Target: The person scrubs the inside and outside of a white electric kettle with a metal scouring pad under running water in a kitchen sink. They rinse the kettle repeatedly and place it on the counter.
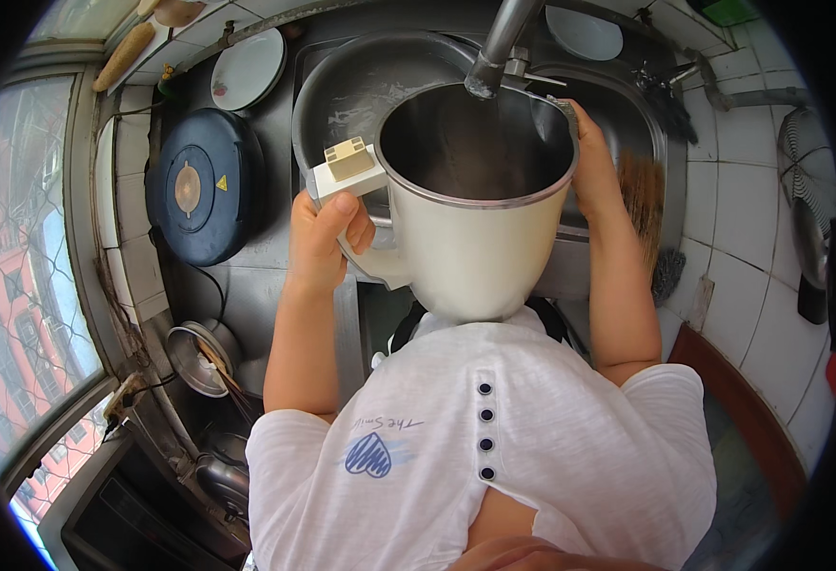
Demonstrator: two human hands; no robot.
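Note:
A large cream jug with a dark metal interior [479, 250] is held upright over the front edge of the sink, close to my shirt. My left hand [332, 239] is wrapped round its handle, which carries a pale connector block [348, 158] on top. Against the far right side of the jug's rim rests my right hand [589, 157], its fingers partly hidden behind the wall. The metal faucet spout [488, 71] hangs over the jug's back rim. Whether water runs from it I cannot tell. Behind the jug, a wide metal basin [361, 86] with some water stands in the sink.
Left of the sink lie a round dark-blue appliance base [207, 187] and white plates [246, 71]. A metal pot [200, 357] with utensils stands nearer. The right sink bowl [646, 100] has a bristle brush [639, 207] and a scouring pad [668, 275] beside it.

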